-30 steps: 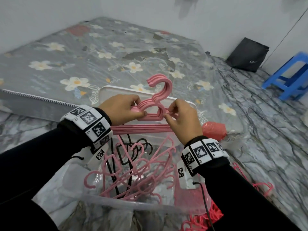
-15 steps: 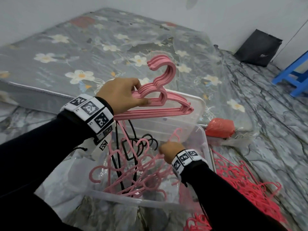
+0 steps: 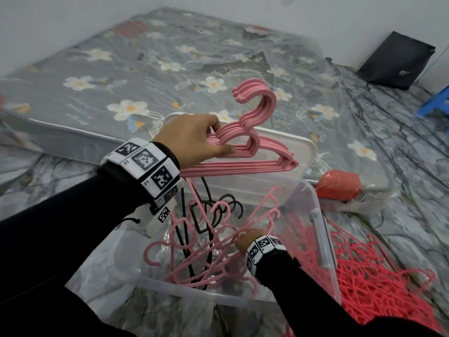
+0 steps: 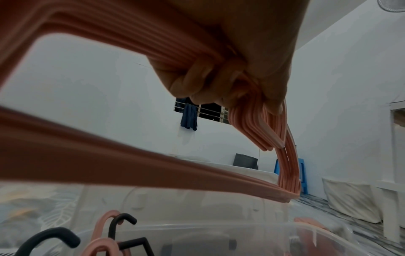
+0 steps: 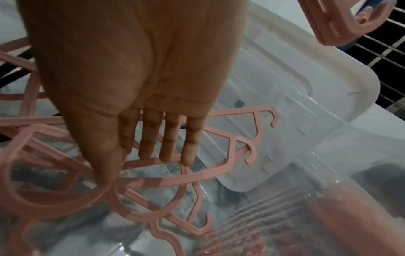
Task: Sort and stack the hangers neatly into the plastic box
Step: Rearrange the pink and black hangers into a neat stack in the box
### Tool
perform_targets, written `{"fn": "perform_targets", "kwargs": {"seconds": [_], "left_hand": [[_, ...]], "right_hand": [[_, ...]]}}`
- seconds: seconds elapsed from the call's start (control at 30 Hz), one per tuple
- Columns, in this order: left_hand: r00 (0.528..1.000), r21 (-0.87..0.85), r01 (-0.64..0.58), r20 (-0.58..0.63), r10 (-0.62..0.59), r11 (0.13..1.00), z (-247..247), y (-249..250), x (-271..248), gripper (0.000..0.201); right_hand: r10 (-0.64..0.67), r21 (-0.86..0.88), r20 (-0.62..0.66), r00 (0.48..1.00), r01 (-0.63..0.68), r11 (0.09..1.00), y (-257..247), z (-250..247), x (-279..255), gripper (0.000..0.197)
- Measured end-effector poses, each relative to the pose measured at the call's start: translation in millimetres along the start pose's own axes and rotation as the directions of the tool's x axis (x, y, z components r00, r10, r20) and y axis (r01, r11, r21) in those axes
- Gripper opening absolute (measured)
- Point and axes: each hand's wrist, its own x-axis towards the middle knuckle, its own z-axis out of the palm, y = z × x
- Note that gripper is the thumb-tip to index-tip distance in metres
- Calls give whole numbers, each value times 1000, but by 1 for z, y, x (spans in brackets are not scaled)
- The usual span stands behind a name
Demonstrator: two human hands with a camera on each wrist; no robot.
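- Pink plastic hangers, nested into one aligned bundle (image 3: 252,152), are held above the clear plastic storage box (image 3: 325,239), hooks uppermost and shoulder bars roughly level.
- Left hand (image 3: 192,139): raised over the far side of the box, back of the hand toward the head camera; fingers (image 4: 197,81) curl round the bundle's necks just beneath the hooks, thumb lying along the near side, a firm grasp.
- Right hand (image 3: 245,242): lowered inside the box, forearm angled down from the near right; fingers (image 5: 166,138) extended and slightly spread, tips and thumb touching a loose thin pink plastic hanger (image 5: 197,175) without closing on it.
- Box contents: a tangle of thin pink hangers (image 3: 206,251) and black wire hangers (image 3: 209,215), lying crossed at mixed angles.
- White translucent lid (image 3: 286,161): propped at the box's far end, behind the held bundle.
- Red plastic hangers (image 3: 379,276): heaped on the marbled floor just right of the box.
- Grey floral mattress (image 3: 170,69): beyond the box.
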Motion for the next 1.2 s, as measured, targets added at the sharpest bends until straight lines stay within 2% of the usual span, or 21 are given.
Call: {"fn": "perform_targets", "kwargs": {"seconds": [0.1,0.2,0.27,0.33,0.43,0.5,0.6,0.67,0.83,0.9,0.97,1.03,1.13,1.2], "left_hand": [[1000,14,1,5,-1,1000,1,0,1,39],[1000,16,0,7,0,1000,2,1,2,39],[1000,18,2,8,-2,1000,1,1,2,40],[1000,12,5,5,-5,1000,1,2,3,41],[1000,5,15,7,-15,1000,-1,4,3,42],[1000,8,24,9,-24,1000,-2,6,3,43],[1000,-13,27,4,-27,1000,-4,7,2,43],[1000,-29,25,-2,-25,999,-5,7,1,41],[999,-65,32,-13,-33,997,-9,3,-3,40],[999,-83,42,-11,-43,996,-11,1,-3,39],[998,-89,54,-13,-55,995,-12,-2,-3,39],[997,-78,66,-22,-68,995,-13,-3,-3,40],[997,-70,76,-9,-76,995,-14,-3,-2,46],[997,-84,76,15,-75,994,-12,-2,-2,51]], "right_hand": [[26,7,-13,1000,-26,1000,-2,-6,1,33],[-7,93,-25,1000,9,996,-1,-17,-2,27],[-27,83,-67,997,32,996,5,-24,-7,24],[-52,79,-126,991,62,995,11,-31,-12,27],[-92,-47,-213,973,84,995,18,-51,-24,34],[-111,-68,-240,964,98,993,19,-66,-33,40],[-85,177,-219,972,126,976,17,-88,-52,34],[-84,319,-264,961,169,933,17,-102,-69,23],[-5,603,-361,932,238,762,35,-131,-111,17],[49,654,-417,908,262,709,44,-135,-123,11],[97,650,-492,865,291,702,56,-138,-131,6],[165,656,-566,808,320,684,69,-142,-138,7],[285,696,-643,711,386,605,87,-145,-144,20],[347,708,-673,653,433,558,93,-145,-146,15]]}}
